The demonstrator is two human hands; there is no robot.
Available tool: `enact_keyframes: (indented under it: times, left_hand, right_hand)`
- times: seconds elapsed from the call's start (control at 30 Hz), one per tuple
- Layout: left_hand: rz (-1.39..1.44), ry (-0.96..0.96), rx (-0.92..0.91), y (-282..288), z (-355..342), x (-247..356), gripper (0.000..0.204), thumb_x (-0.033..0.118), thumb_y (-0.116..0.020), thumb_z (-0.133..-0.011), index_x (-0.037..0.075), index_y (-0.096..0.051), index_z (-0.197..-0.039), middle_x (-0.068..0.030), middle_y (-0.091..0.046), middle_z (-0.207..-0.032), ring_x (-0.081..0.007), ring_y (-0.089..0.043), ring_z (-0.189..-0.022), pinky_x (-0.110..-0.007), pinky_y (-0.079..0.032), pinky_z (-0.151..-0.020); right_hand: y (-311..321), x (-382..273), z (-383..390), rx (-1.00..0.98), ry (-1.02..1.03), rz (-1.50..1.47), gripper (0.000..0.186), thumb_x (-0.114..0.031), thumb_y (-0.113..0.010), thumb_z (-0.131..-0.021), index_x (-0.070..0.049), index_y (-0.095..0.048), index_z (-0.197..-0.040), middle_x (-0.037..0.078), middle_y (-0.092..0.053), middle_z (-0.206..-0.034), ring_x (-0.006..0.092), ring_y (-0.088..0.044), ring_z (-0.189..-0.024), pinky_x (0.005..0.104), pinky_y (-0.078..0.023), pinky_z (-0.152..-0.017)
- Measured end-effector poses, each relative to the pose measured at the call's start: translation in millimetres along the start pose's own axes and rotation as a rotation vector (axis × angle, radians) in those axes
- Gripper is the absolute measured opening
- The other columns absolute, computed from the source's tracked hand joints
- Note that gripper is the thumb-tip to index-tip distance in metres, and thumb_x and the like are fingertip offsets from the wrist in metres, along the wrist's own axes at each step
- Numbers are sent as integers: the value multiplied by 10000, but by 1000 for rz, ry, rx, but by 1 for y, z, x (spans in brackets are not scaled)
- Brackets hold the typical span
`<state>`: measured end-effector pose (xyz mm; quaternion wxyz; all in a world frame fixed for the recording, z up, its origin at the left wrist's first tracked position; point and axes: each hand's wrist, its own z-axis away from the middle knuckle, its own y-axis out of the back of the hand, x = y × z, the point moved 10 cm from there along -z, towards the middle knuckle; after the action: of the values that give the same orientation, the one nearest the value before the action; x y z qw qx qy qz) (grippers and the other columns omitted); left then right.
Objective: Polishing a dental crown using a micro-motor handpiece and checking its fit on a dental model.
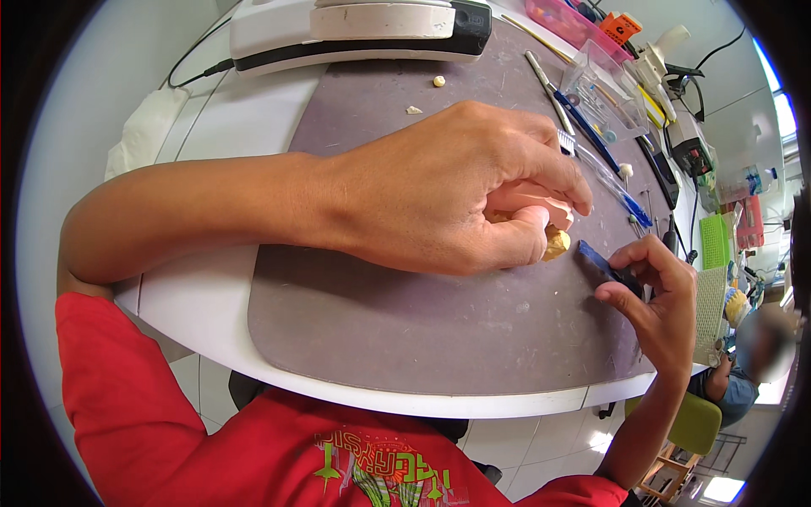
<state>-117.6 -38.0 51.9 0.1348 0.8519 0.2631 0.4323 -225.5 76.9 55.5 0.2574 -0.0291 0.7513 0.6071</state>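
Observation:
My left hand (422,190) reaches across the mat from the left, its fingers curled round a pink block (530,203) that looks like cast plaster. Most of the block is hidden by the hand. A rough yellowish lump (556,243) shows at its lower edge, next to my thumb tip. To the right, my right hand (659,296) pinches a thin dark blue strip (596,260) between thumb and fingers. The strip's free end points toward the yellowish lump, with a small gap between them. Its other end is hidden in the hand.
A grey-brown mat (405,338) covers the white table, with a cream pellet (438,81) and a flake (413,110) on it. Behind stands a white device (363,38). Rightward lie a blue-handled brush (612,182), slim tools, and a clear box (604,93). A person (735,384) sits far right.

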Motion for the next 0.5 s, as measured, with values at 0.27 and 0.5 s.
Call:
enact_keyframes:
  times: [0.27,0.5]
  left_hand:
    - [-18,-43,26,3,1,3,263,128,-528,-707,-38,-618,-888,-164,-560,-777,-262,-559,-669,-336,-458,-633]
    - [-24,-17,9,2,2,2,262,127,-529,-701,-34,-617,-887,-159,-564,-768,-260,-563,-679,-334,-459,-637]
  right_hand:
    - [-4,3,2,59,-62,-247,202,-114,-745,-681,-4,-587,-739,27,-577,-710,80,-527,-624,203,-425,-551]
    - [-14,-4,-7,-62,-88,-313,111,-56,-679,-746,18,-606,-786,46,-587,-777,92,-560,-666,207,-455,-592]
